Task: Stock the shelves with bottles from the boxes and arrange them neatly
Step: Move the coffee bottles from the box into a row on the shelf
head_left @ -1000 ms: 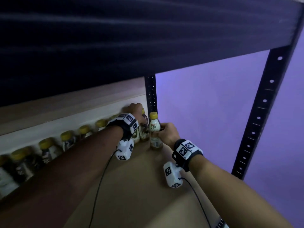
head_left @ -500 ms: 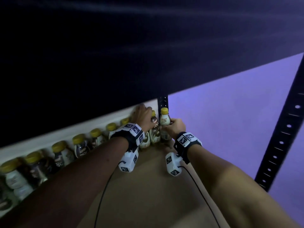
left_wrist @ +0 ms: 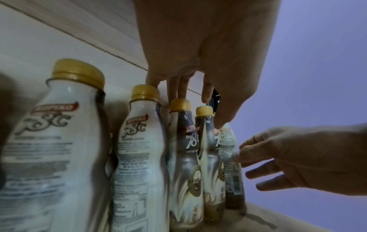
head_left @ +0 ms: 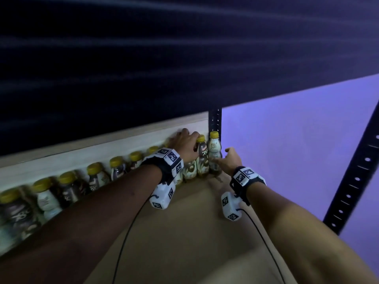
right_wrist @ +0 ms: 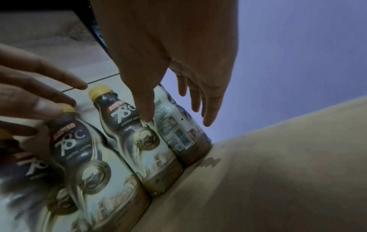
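A plain purple-lit wall (head_left: 297, 140) fills the right side. White marker-printed wrist camera units (head_left: 162, 198) with thin black cables (head_left: 123, 238) trailing down hang under both forearms.

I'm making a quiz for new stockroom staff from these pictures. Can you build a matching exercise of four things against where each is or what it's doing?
Things:
1. end bottle
2. left hand
3. right hand
4. black upright

States:
A. fingers spread, fingertip against a bottle's label
B. stands behind the last bottle, at the shelf's back corner
C. reaches over the yellow caps
D. last in the row, label's printed back side facing out

Pairs: 1-D, 2-C, 3-A, 4-B
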`<state>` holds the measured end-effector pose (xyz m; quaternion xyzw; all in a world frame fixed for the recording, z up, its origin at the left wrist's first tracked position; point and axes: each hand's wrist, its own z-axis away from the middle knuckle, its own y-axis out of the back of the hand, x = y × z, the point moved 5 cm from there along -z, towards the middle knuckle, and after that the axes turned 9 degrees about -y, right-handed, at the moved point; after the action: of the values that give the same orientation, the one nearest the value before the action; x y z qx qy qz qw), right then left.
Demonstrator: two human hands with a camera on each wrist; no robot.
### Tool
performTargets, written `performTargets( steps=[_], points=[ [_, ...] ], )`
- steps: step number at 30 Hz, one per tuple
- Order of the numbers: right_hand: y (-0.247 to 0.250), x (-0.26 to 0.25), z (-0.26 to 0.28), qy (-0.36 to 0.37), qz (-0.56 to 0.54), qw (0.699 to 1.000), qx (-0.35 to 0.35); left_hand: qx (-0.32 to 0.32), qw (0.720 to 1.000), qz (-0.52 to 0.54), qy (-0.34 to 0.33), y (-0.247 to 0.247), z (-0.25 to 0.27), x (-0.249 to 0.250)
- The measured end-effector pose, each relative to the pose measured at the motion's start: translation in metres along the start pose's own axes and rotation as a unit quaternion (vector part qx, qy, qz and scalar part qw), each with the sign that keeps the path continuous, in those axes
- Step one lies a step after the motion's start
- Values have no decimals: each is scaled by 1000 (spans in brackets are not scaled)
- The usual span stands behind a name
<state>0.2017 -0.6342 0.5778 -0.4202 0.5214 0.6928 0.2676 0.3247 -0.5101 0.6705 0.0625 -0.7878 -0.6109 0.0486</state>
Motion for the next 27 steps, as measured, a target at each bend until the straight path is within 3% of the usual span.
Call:
performTargets(
  steps=[5, 10, 14, 22, 27],
  points=[
    [6, 0, 31, 54, 147, 988, 0, -13, 1000, 24, 0, 11, 22, -6],
    [-4, -19, 81, 118, 316, 939, -67, 11, 995, 67, -67, 26, 58, -8],
    [-17, -36, 129, 149, 387, 905, -94, 4, 992, 75, -100, 33, 102, -14],
    [-69, -50, 237, 233, 467, 848, -96, -126, 989, 74, -1, 11, 230, -55],
    [-112, -53, 313, 218, 465, 846, -143, -171, 981, 77, 46, 8, 331, -84]
  ],
)
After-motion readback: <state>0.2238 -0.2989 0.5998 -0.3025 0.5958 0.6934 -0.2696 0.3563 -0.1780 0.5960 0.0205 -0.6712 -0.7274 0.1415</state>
